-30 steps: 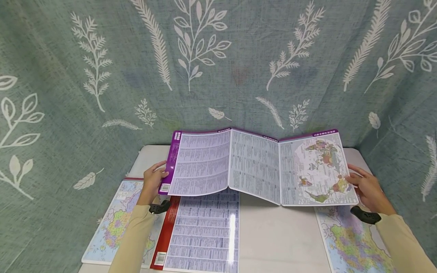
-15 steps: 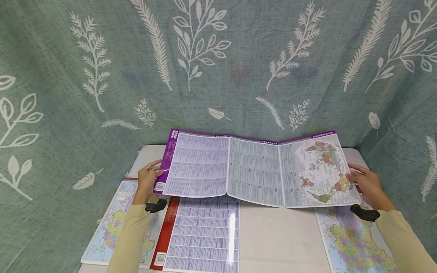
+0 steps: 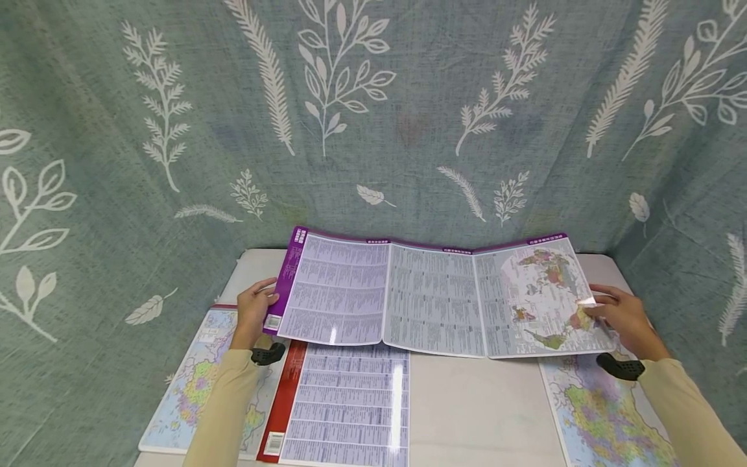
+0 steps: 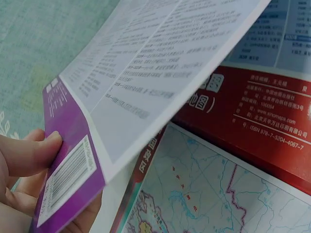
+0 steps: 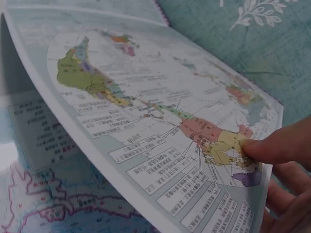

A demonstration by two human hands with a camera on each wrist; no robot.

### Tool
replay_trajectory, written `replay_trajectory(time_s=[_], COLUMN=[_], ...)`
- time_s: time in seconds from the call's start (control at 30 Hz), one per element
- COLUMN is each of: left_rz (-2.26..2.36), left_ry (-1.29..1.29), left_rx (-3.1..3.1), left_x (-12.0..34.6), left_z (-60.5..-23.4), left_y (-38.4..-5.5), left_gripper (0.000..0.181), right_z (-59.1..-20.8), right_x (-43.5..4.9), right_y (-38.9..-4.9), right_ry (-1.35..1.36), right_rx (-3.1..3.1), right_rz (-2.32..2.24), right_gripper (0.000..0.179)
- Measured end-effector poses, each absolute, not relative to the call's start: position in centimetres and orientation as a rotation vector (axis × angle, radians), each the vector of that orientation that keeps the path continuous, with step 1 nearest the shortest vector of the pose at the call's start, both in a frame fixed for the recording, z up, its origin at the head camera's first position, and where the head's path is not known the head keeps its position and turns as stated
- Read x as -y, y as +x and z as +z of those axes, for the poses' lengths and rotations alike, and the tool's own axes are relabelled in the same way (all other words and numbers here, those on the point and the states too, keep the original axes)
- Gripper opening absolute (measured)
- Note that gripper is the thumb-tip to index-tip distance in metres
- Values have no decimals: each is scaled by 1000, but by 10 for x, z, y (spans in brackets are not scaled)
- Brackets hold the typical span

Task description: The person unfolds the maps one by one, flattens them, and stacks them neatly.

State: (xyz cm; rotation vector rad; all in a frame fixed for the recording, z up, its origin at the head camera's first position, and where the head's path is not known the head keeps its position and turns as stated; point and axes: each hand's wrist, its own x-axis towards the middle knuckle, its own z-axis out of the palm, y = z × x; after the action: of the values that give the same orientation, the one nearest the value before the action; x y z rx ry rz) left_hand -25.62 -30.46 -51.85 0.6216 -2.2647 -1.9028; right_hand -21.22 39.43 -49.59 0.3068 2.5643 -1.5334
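A purple-edged folding map (image 3: 432, 298) of three panels spans the space between my two hands, its creases bent in a shallow zigzag. My left hand (image 3: 255, 308) pinches its purple left border, thumb on the printed side beside the barcode (image 4: 68, 177) and fingers behind. At the other end, my right hand (image 3: 627, 321) pinches the right edge, with its thumb on the printed world map (image 5: 214, 138). Beneath the left panel lies a red-bordered printed sheet (image 3: 350, 402), partly covered by it.
A coloured map (image 3: 198, 383) lies at the table's left, under my left forearm. Another map (image 3: 607, 415) lies at the right, partly under my right arm. The white table (image 3: 478, 408) shows between them. A green leaf-patterned curtain (image 3: 408, 130) hangs behind.
The folding map has dropped slightly and its panels have spread flatter. My left hand has shifted a little left; my right hand stays on the right edge, its thumb reaching slightly further in.
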Motion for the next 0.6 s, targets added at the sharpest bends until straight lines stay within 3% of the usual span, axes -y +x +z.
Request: replay_trajectory(time_s=[0.6], left_rz=[-1710], left_ry=[645], left_rx=[2194], left_x=[305], left_z=[-537], left_y=[-260], left_gripper=[32], right_z=[-520], right_x=[-389], right_y=[-212], right_ry=[345], right_rx=[-2841], right_rz=[-1289], right_gripper=[59])
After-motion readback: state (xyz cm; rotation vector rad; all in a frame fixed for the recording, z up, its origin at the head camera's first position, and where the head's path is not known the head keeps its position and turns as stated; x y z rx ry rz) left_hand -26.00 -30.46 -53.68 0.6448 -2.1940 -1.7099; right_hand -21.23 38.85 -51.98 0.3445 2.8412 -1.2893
